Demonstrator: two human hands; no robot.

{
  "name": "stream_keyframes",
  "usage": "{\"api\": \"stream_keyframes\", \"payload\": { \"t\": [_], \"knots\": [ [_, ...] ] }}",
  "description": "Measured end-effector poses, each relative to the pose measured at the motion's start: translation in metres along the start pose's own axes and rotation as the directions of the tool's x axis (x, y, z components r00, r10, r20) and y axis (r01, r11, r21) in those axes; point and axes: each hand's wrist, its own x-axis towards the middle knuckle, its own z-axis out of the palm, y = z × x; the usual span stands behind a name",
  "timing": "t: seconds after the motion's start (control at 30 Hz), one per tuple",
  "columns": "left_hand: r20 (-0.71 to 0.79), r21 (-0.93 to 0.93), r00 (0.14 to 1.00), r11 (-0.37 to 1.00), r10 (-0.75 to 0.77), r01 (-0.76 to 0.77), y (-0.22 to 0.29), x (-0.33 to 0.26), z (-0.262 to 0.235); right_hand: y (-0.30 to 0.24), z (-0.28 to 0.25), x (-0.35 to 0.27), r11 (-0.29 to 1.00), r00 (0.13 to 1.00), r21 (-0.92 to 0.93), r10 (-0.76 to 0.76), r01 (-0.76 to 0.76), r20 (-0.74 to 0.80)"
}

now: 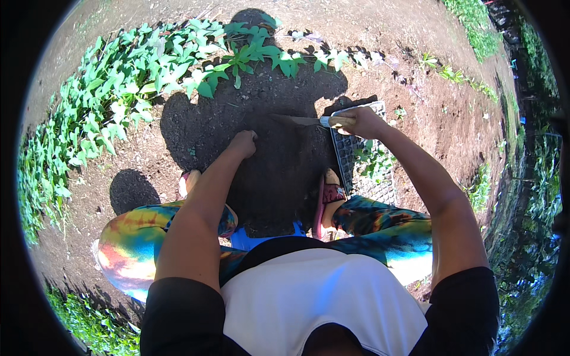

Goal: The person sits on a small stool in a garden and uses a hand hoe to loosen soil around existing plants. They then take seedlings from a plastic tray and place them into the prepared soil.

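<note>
trowel [324, 121] in right hand [365, 123], tray [378, 191] right, vines [178, 56] ahead

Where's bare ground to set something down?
Shaded soil lies bare between the left hand and the leafy vines; sunlit soil lies bare right of the right forearm. It's crowded around the right hand, bladed tool and plant tray.

White shirt [320, 291], black sleeves [181, 314], multicoloured trousers [133, 240]

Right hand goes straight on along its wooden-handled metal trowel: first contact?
Leading with the trowel, the right hand would probably meet dark brown, shaded soil first; whether the tip touches it is unclear. The left hand looks off that line.
</note>
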Motion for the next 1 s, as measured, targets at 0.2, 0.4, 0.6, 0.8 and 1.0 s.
{"api": "stream_keyframes", "payload": {
  "t": [0.2, 0.4, 0.6, 0.8, 1.0],
  "knots": [
    [-0.049, -0.145, 0.995, 0.986, -0.088, 0.08, -0.019, 0.009, -0.026, -0.003, 0.108, -0.031, 0.626, 0.934, 0.694, 0.266, -0.355, 0.238],
    [0.077, -0.158, 0.997, 0.987, -0.027, 0.039, -0.035, 0.016, -0.034, -0.019, 0.024, -0.077, 0.993, 0.988, 0.045, -0.108, 0.113, -0.112],
    [0.108, -0.162, 0.993, 0.985, -0.047, 0.064, -0.042, 0.02, -0.029, -0.012, 0.054, -0.051, 0.868, 0.993, 0.487, 0.121, -0.1, -0.011],
    [0.136, -0.025, 0.99, 0.999, -0.022, 0.026, -0.03, 0.008, -0.047, -0.042, 0.206, -0.037, -0.428, 0.814, 0.812, 0.244, -0.397, 0.526],
    [0.121, 0.052, 0.991, 0.998, -0.048, 0.042, -0.028, 0.002, -0.058, -0.045, 0.087, -0.097, 0.402, 0.915, 0.86, 0.369, -0.315, 0.162]
  ]
}}
